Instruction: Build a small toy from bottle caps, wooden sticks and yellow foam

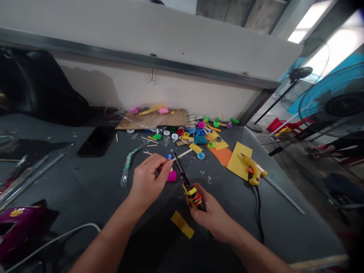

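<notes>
My left hand (149, 178) is closed in a pinch on a thin wooden stick (182, 154) that runs up and to the right. My right hand (209, 212) grips the yellow and red handles of a pair of scissors (187, 184), and its black blades point up towards the stick beside my left fingertips. A pink bottle cap (171, 176) lies on the dark table (85, 185) just under my left fingers. A yellow paper strip (182, 224) lies on the table between my wrists.
A yellow glue gun (255, 170) lies to the right beside yellow paper (239, 161) and orange paper (223, 154). Several coloured caps and sticks litter the back near a cardboard sheet (155, 118). A black phone (96, 141) lies left. A fan (335, 102) stands at the right.
</notes>
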A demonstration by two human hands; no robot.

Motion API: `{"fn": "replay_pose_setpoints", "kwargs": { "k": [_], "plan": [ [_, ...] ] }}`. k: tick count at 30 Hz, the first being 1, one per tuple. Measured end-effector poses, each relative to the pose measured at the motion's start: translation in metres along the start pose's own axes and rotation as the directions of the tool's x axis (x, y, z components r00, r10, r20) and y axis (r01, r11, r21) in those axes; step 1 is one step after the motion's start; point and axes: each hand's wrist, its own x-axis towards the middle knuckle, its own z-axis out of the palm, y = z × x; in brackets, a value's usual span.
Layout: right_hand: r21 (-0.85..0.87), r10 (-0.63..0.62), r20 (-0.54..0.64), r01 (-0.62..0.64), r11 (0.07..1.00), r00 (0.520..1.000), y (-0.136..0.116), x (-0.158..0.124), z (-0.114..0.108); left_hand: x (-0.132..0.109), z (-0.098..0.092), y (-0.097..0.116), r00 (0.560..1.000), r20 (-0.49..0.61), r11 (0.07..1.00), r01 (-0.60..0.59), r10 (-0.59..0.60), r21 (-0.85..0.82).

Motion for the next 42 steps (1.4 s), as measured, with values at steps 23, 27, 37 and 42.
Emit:
{"fn": "replay_pose_setpoints", "kwargs": {
  "k": [23, 27, 37, 42],
  "plan": [
    [-0.133, -0.012, -0.029, 0.008, 0.991, 0.999, 0.008, 0.002, -0.005, -0.002, 0.006, -0.009, 0.998, 0.032, 0.984, -0.063, 0.059, 0.164],
    [-0.151, -0.008, -0.042, 0.002, 0.989, 0.999, 0.009, 0.004, -0.005, -0.002, 0.007, -0.013, 0.991, 0.057, 0.968, -0.134, 0.125, 0.211],
    [-0.195, -0.030, -0.056, 0.018, 0.981, 0.998, 0.010, 0.004, -0.003, -0.003, 0.007, -0.019, 0.968, 0.071, 0.912, -0.249, 0.239, 0.327],
    [-0.226, -0.044, -0.084, 0.024, 0.974, 0.995, 0.008, 0.004, -0.003, -0.001, 0.005, -0.014, 0.994, 0.047, 0.978, -0.105, 0.098, 0.182]
  ]
}}
